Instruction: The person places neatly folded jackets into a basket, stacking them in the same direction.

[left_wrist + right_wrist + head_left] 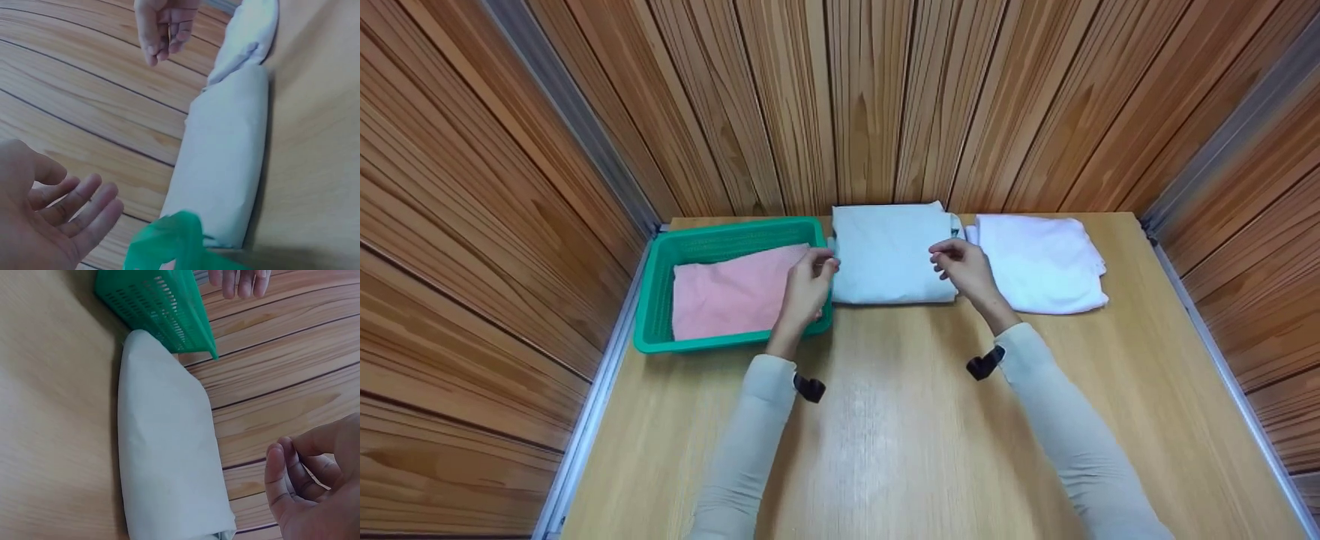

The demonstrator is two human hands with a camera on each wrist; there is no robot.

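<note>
A folded pale blue-green cloth [894, 255] lies by the back wall, between a green plastic basket [735, 346] and a folded whitish-lavender cloth [1039, 262]. Inside the basket lies a folded pink cloth [735, 294]. My left hand [808, 285] hovers over the basket's right end, its fingers relaxed and holding nothing. Over the right part of the pale blue-green cloth is my right hand [966, 268], fingers loosely bent and thumb near the fingertips, with nothing between them. In the right wrist view, the right hand [320, 478] stands apart from the cloth.
All of these lie on a light wooden table [885, 435]. Wood-panelled walls [862, 105] rise behind and at both sides, with grey metal strips at the corners. Both forearms in pale sleeves reach across the table, each with a small black device [810, 388] at the wrist.
</note>
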